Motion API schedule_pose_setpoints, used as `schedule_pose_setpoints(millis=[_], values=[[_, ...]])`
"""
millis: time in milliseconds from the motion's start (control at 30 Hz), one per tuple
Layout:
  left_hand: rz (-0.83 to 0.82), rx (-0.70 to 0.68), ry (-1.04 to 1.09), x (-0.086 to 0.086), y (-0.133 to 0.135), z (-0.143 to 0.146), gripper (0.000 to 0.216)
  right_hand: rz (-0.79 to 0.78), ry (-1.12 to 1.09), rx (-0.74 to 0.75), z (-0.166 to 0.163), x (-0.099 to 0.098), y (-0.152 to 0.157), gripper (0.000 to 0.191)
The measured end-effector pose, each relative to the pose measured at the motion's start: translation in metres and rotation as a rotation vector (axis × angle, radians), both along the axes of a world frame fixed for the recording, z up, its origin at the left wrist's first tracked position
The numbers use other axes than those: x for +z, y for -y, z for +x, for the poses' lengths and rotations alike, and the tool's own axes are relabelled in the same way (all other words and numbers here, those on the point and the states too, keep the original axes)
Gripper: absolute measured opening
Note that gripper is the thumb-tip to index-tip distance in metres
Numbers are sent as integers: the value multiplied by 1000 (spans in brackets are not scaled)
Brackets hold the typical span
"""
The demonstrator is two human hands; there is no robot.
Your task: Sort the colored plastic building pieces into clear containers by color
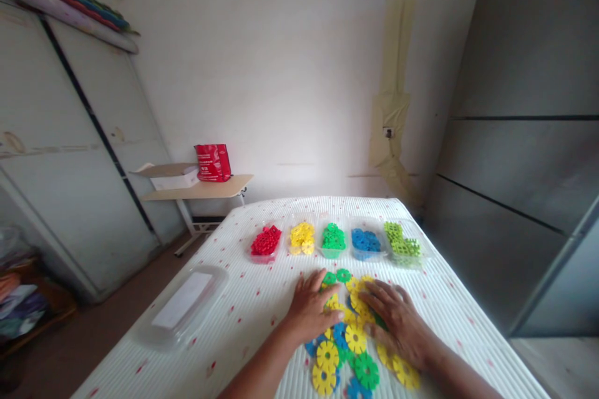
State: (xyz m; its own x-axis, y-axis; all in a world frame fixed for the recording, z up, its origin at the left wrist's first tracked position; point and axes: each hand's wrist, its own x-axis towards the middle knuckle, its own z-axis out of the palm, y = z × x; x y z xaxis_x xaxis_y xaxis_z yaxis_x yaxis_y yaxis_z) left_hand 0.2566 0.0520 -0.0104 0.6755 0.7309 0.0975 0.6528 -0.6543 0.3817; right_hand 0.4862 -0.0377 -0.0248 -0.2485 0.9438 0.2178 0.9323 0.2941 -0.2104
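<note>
A loose pile of notched plastic discs in yellow (356, 338), green (366, 371) and blue (340, 336) lies on the table in front of me. My left hand (311, 308) rests at the pile's left side, fingers spread, fingertips touching discs. On the pile's right side my right hand (397, 319) lies palm down over more discs, its fingers apart. Neither hand has a disc visibly gripped, though the discs under the palms are hidden. Beyond the fingertips, two small green discs (343, 275) mark the pile's far edge.
Behind the pile stand clear tubs of red pieces (266, 242), yellow discs (302, 238), green discs (333, 238), blue discs (365, 242) and light green pieces (401, 242). A clear plastic lid (213, 308) with a white label lies left. A red bag (213, 163) sits on a side desk.
</note>
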Motion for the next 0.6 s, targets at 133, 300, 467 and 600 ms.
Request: schedule_pose_setpoints(millis=[133,300,467,600], values=[[-22,3,80,0,2,-10,45,36,-23,-11,-2,7,-1,45],[-26,-85,72,-1,5,-22,50,164,-85,-112,-10,16,-21,30],[-14,-154,86,-7,9,-33,56,124,-40,-153,-33,30,-56,28],[-50,-66,244,-16,1,-39,52,-45,69,-214,-52,32,-76,32]])
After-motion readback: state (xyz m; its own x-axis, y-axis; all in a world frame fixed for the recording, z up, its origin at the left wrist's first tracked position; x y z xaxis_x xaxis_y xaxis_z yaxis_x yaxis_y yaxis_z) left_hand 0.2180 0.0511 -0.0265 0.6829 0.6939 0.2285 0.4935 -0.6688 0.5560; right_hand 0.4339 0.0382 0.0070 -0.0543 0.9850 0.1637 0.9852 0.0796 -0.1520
